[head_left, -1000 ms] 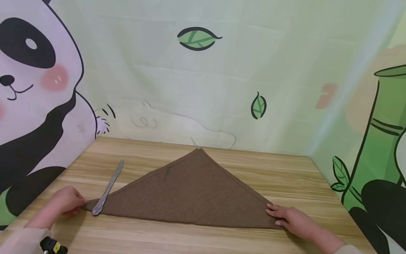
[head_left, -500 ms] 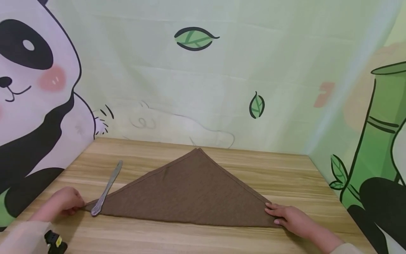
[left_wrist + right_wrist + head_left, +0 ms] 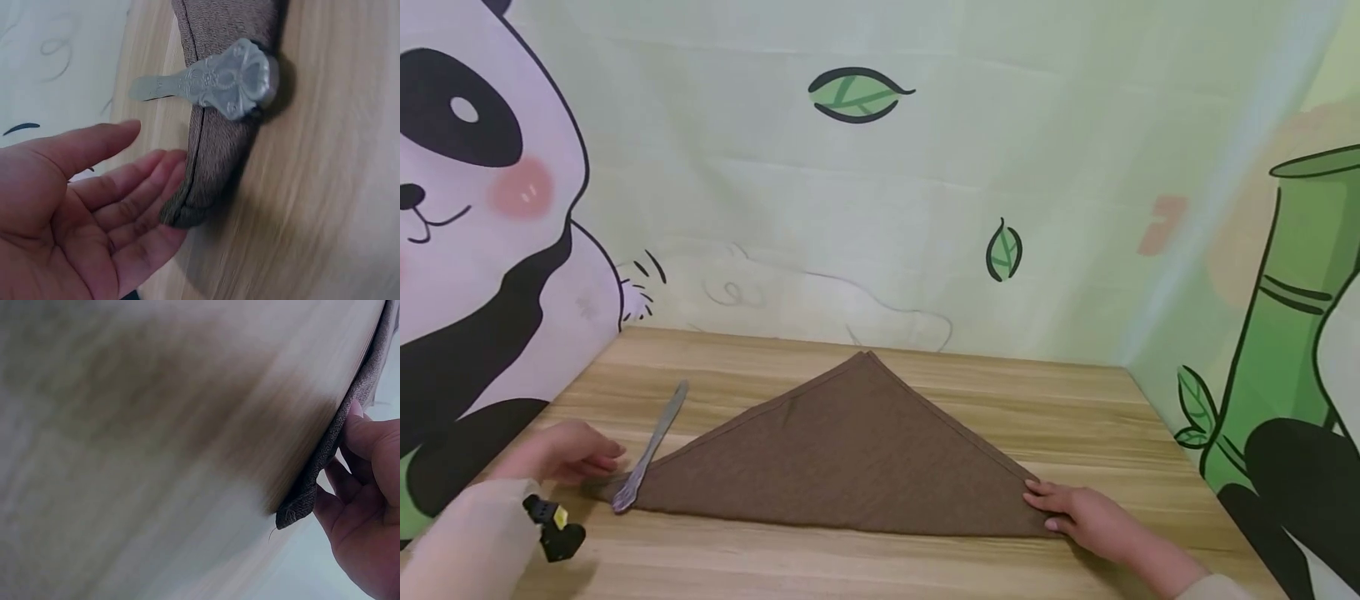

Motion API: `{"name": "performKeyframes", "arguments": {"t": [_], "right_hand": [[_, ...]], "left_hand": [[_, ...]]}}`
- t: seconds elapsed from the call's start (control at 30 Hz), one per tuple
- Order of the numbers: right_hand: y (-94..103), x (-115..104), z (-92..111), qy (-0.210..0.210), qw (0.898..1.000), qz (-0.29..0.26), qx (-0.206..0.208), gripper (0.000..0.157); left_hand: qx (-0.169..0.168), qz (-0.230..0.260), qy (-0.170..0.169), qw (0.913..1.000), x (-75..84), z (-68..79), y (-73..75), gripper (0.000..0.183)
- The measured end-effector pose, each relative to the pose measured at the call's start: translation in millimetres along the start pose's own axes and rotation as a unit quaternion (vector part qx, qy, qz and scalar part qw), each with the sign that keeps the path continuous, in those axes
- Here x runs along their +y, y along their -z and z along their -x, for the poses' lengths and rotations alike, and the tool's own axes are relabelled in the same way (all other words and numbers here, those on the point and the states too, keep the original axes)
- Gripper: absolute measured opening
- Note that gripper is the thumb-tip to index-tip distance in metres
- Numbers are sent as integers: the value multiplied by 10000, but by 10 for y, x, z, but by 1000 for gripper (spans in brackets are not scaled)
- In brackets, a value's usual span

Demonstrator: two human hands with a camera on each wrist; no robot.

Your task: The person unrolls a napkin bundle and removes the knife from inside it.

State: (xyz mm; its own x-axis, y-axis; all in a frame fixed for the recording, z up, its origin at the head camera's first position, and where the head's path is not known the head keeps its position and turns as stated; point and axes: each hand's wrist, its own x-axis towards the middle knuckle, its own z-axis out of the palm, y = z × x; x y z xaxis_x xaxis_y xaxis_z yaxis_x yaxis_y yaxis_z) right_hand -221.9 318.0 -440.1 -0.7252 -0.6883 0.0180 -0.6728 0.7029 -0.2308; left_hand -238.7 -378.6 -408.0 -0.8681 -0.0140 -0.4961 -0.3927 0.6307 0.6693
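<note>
A brown cloth napkin (image 3: 850, 458) lies folded as a triangle, its peak toward the back. Across its left corner rests a silver table knife (image 3: 647, 454); its ornate handle (image 3: 234, 78) is on the fabric and the blade points away. My left hand (image 3: 567, 450) is beside that corner, left of the knife. In the left wrist view its palm faces the camera, fingers loosely bent around nothing, fingertips close by the napkin's tip; contact is unclear. My right hand (image 3: 1093, 518) rests on the right corner with fingers extended, thumb near the front edge.
The wooden table (image 3: 775, 567) carries the napkin and knife. Behind it hangs a pale green backdrop (image 3: 715, 150) with painted leaves, a panda (image 3: 572, 292) at left and bamboo (image 3: 1277, 333) at right. A small black device (image 3: 553, 525) sits on the left wrist.
My left hand has let go of the napkin's left corner, lifted slightly and shifted right, toward the knife. The right hand, napkin and knife have stayed in place; the view shifted slightly.
</note>
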Motion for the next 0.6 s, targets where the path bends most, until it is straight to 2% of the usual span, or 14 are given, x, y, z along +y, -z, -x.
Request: {"name": "performKeyframes", "arguments": {"t": [0.1,0.2,0.6], "right_hand": [[-5,0,-3,61,10000,20,61,42],[0,-11,-5,49,10000,4,44,42],[20,-22,-8,-98,9998,-143,-101,43]], "left_hand": [[-212,487,-9,9986,-11,-51,-7,25],[-272,702,49,9971,15,-90,-24,22],[-395,523,277,9975,157,-145,-127,25]]}}
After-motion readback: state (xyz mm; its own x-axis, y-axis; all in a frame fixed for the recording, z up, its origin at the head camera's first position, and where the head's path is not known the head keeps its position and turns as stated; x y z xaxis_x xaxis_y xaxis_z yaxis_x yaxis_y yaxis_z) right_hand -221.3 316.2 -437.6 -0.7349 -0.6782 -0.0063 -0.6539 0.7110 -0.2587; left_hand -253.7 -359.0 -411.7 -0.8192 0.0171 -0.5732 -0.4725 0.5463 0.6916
